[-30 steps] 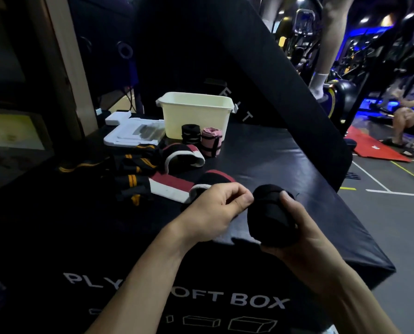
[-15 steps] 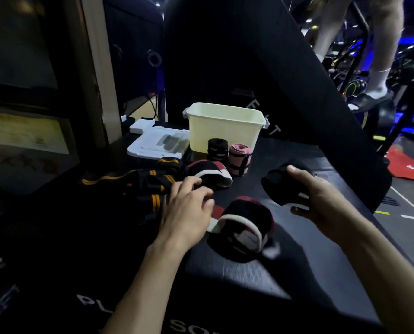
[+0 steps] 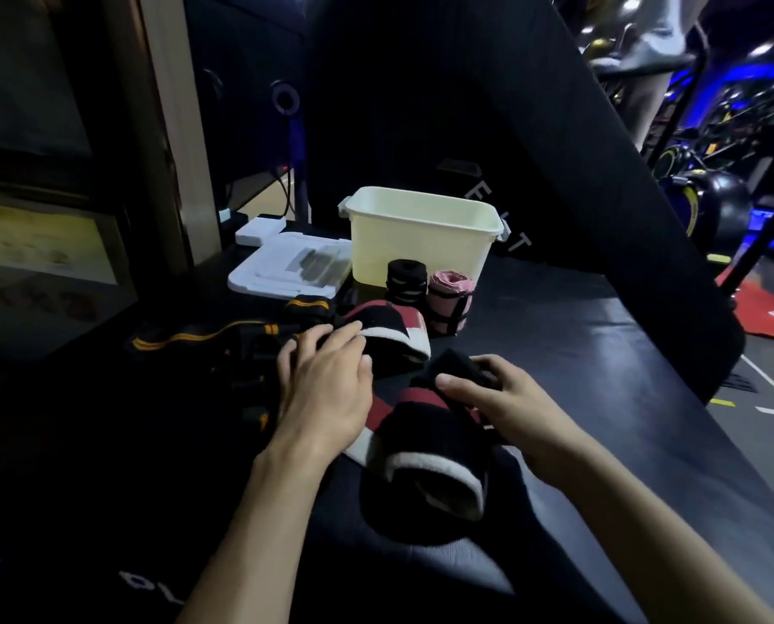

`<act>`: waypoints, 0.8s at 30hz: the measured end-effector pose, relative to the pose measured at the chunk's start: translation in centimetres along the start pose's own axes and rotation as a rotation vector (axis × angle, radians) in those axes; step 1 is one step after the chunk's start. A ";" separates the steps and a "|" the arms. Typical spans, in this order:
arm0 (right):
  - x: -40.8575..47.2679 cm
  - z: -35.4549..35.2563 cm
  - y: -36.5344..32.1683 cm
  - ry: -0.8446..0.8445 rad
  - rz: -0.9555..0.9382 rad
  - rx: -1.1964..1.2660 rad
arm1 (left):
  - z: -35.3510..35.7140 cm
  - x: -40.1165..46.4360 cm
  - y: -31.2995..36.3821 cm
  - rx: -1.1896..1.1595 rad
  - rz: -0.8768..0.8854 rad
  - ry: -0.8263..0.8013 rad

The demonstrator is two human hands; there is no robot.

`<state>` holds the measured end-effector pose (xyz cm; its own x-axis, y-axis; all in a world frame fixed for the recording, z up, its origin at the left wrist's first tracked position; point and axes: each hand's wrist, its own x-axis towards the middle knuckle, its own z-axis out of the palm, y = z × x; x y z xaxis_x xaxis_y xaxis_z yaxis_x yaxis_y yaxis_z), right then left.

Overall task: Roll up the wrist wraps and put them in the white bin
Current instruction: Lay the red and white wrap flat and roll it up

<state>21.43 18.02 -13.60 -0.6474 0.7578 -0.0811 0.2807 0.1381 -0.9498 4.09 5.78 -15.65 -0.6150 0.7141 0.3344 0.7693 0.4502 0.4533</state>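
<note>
At the middle of the frame the right hand [image 3: 506,409] has its thumb and fingers curled round a rolled black wrap [image 3: 455,371], just below the white bin [image 3: 421,245], while the left hand [image 3: 326,380] lies with fingers spread and fairly straight on the loose black-and-yellow wraps [image 3: 223,340]. The red, black and white wrap [image 3: 430,457] at lower centre curls limply. These look light, soft and springy, so a roll is best gripped round its middle to stop it unwinding.

Single head-worn wide-angle view — faces forward and down, close over both forearms and the black padded box [image 3: 579,353].
</note>
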 end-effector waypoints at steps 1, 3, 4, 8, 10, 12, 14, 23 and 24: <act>0.3 -0.2 -0.4 -0.035 0.007 -0.003 | -0.5 -0.2 0.0 -0.038 0.000 0.080; 1.3 -0.7 -1.4 -0.001 -0.012 -0.012 | -1.4 -0.5 0.2 -0.092 0.009 0.198; 2.1 -0.9 -1.9 0.044 -0.035 -0.017 | -1.7 -0.6 0.3 -0.107 0.014 0.234; 6.3 -2.4 -4.0 0.220 -0.124 -0.115 | -2.4 -0.7 0.1 -0.139 -0.036 0.324; 8.4 -2.7 -5.0 0.293 -0.169 -0.231 | -2.6 -0.6 0.0 -0.152 -0.039 0.329; 10.1 -2.3 -5.9 0.324 -0.265 -0.453 | -2.6 -0.5 -0.2 -0.192 -0.018 0.327; 11.4 -1.2 -6.5 0.303 -0.355 -0.677 | -2.9 -0.3 -0.4 -0.268 -0.029 0.336; 14.6 2.8 -5.8 0.156 -0.409 -1.021 | -3.6 -0.2 -1.9 -0.369 0.030 0.193; 14.7 2.9 -5.8 0.166 -0.416 -1.054 | -3.7 -0.3 -2.0 -0.377 0.047 0.176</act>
<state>8.29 26.50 -10.14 -0.7497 0.5922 0.2953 0.5716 0.8044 -0.1622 2.05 2.71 -13.61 -0.6265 0.6117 0.4831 0.6998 0.1685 0.6942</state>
